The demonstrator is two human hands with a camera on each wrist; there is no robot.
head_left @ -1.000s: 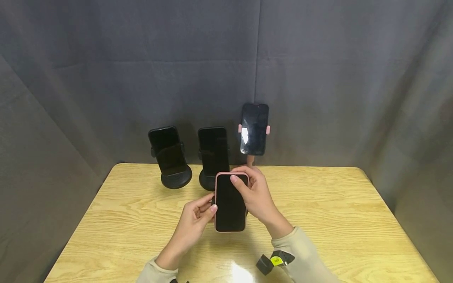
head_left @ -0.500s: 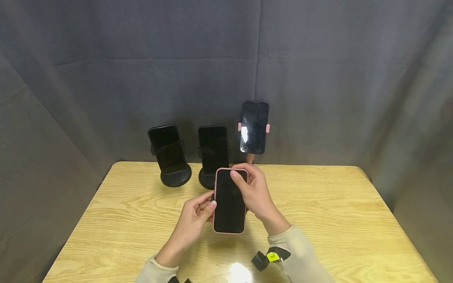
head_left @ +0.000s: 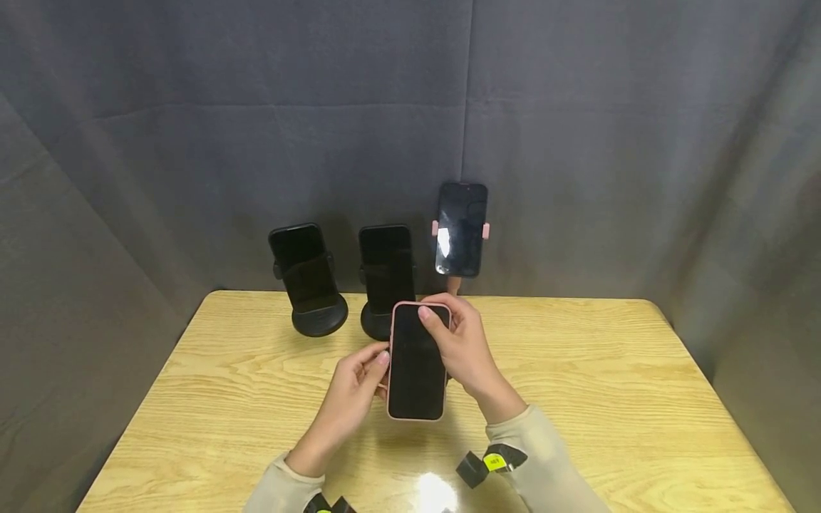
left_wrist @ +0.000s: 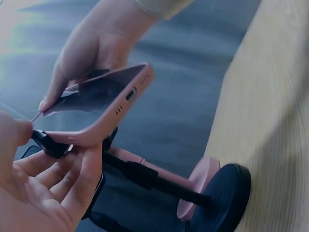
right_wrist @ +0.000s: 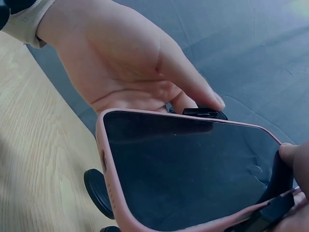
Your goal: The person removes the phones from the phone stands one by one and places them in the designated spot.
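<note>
I locate the pink-cased phone [head_left: 418, 374] above the near-middle part of the counter [head_left: 609, 399], between both of the person's hands, its dark screen facing the head camera. Finger positions are as follows. The left hand [head_left: 349, 392] is at the phone's left long edge: its thumb and fingers pinch a black clamp arm [left_wrist: 52, 146] that sits against that edge. The right hand [head_left: 470, 356] is at the upper right corner: its thumb lies over the top of the screen and its other fingers pass behind the case, so the phone is pinched between them. In the right wrist view, I identify a second black clamp arm [right_wrist: 264, 212] on the opposite long edge.

Holders and contents: I count three loaded stands at the rear of the counter. The left black stand [head_left: 321, 320] carries the left phone [head_left: 300, 274]; the middle black stand [head_left: 375, 325] carries the middle phone [head_left: 388, 263], its base partly hidden by the pink-cased phone. The pink stand [head_left: 485, 231] carries the right phone [head_left: 460, 228], which sits highest.

Total count: four phones, all with dark screens. A grey curtain [head_left: 256, 71] hangs behind the counter.
</note>
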